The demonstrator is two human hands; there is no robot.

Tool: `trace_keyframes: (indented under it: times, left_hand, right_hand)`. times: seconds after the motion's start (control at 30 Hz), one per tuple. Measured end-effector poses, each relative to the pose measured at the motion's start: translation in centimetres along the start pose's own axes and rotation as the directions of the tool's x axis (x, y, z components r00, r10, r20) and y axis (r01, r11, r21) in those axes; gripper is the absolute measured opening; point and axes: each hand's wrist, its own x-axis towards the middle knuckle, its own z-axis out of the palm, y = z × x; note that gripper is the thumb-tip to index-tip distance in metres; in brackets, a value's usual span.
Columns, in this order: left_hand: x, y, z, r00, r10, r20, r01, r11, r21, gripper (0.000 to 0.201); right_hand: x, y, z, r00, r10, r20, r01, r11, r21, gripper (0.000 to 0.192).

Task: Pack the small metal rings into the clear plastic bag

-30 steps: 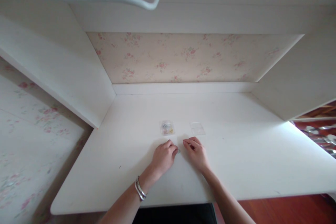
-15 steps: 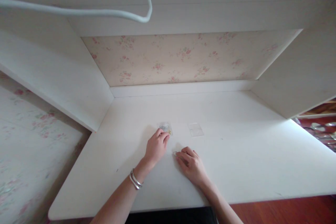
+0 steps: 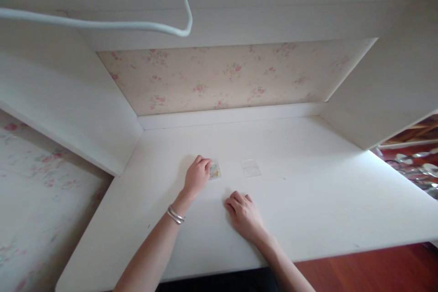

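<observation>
Left hand [image 3: 196,175] rests on the bench [image 3: 308,200] with its fingers curled together, fingertips touching the near-left edge of a small clear pouch [image 3: 215,170]; a bracelet [image 3: 175,214] sits on that wrist. Right hand [image 3: 243,212] lies knuckles-up on the bench, nearer the front edge, with fingers bent loosely under; whether it pinches anything cannot be told (the fingertips are hidden beneath the hand).

Layout, largest item first:
- Bench: white, set in an alcove with flowered wallpaper [image 3: 222,77] at the back. A white cable [image 3: 102,25] loops overhead.
- Clear sheet [image 3: 250,168]: a flat, see-through rectangle lying just right of the pouch, apart from both hands.
- Pouch: flat and transparent, lying near mid-bench directly ahead of the left hand. Small yellowish and grey pieces show through it; they are too small to identify.

Progress, as a judgement: the work appears to be at an early stage. The pouch lies flat on the bench and is not lifted, only touched at its edge. The clear sheet is untouched. Neither item is held off the surface. Whether the pouch is sealed or open cannot be made out.
</observation>
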Motion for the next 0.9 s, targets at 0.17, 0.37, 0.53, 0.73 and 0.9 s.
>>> trace_keyframes:
  times: [0.17, 0.37, 0.53, 0.73, 0.9]
  left_hand:
    - [-3.6, -1.5, -0.6, 0.999, -0.022, -0.029, 0.017, 0.988, -0.154, 0.024]
    - [-7.6, -2.6, 0.1, 0.995, -0.094, 0.04, 0.102, 0.924, -0.369, 0.026]
    - [-8.1, -3.1, -0.2, 0.993, -0.081, 0.084, 0.109, 0.904, -0.413, 0.025]
    - [-8.0, -3.6, -0.2, 0.992, -0.083, 0.098, 0.118, 0.896, -0.427, 0.023]
    - [-8.1, -3.8, 0.0, 0.992, -0.077, 0.095, 0.11, 0.905, -0.411, 0.023]
  right_hand:
    - [0.4, -0.2, 0.0, 0.999, 0.017, 0.031, -0.018, 0.999, 0.035, 0.023]
    - [4.7, 0.2, -0.4, 0.991, 0.056, -0.119, -0.033, 0.983, 0.183, 0.022]
    - [10.0, 0.4, 0.3, 0.962, 0.086, -0.258, -0.049, 0.988, 0.144, 0.021]
    - [12.4, 0.7, 1.2, 0.973, 0.114, -0.2, -0.118, 0.993, -0.01, 0.024]
    - [9.9, 2.4, -0.4, 0.938, 0.186, -0.293, -0.202, 0.979, -0.025, 0.027]
